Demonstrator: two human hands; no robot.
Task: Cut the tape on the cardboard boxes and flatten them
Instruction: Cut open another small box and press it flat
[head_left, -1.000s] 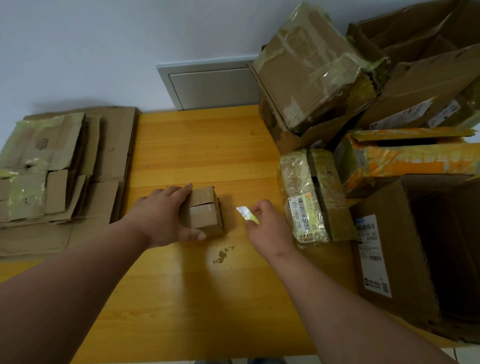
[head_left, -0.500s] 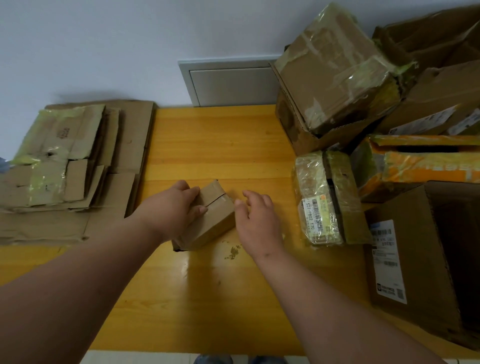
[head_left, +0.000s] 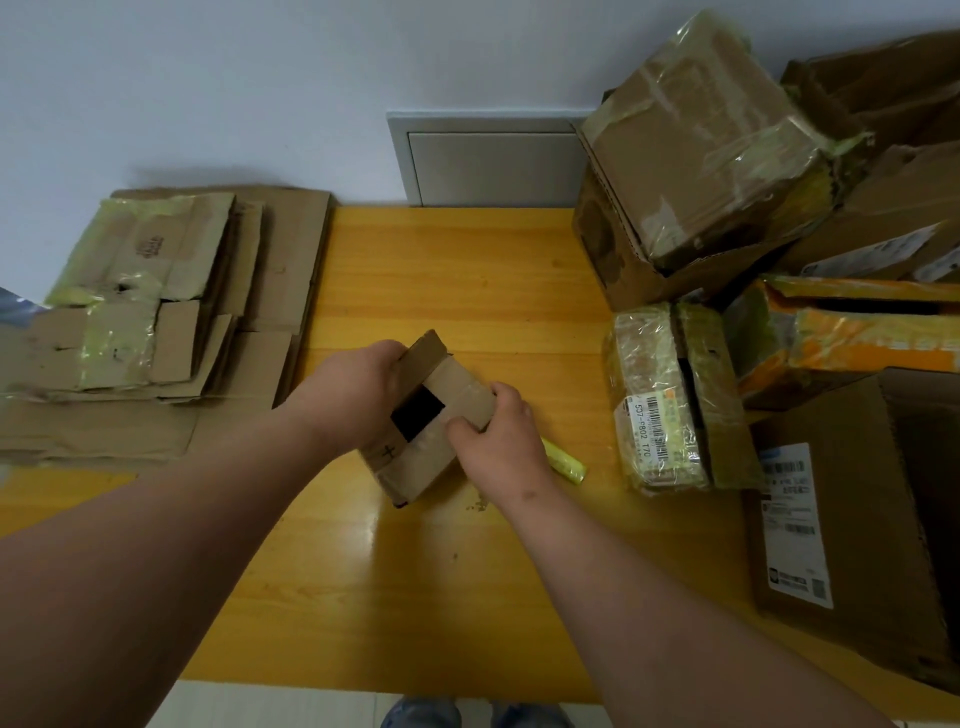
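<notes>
Small cardboard box (head_left: 421, 441): located mid-table, tilted, its upper flaps parted so that a dark square opening shows. Left hand (head_left: 358, 395) is clasped around the box's far left side, fingers wrapped over a raised flap. Right hand (head_left: 498, 436) is pinching the right-hand flap, fingertips (head_left: 462, 426) on its edge beside the opening. A marking is visible on the box's near face; not legible.

Yellow cylindrical object (head_left: 563, 462): lying on the table (head_left: 467, 270) just right of the right hand, partly hidden behind it; its nature cannot be determined. Small crumbs of debris (head_left: 475, 503) lie near the box's lower right corner.

Left edge of table: stack of flattened cardboard (head_left: 156, 322), several sheets bearing greenish tape.

Right edge and far right corner: pile of unflattened boxes. Nearest the hands, a tape-wrapped parcel (head_left: 670, 395) with a barcode label. Behind it, a large taped box (head_left: 711, 135) sitting tilted in an open carton. An orange-printed box (head_left: 852, 332) and a large open carton (head_left: 857, 519) with shipping labels occupy the right edge.
</notes>
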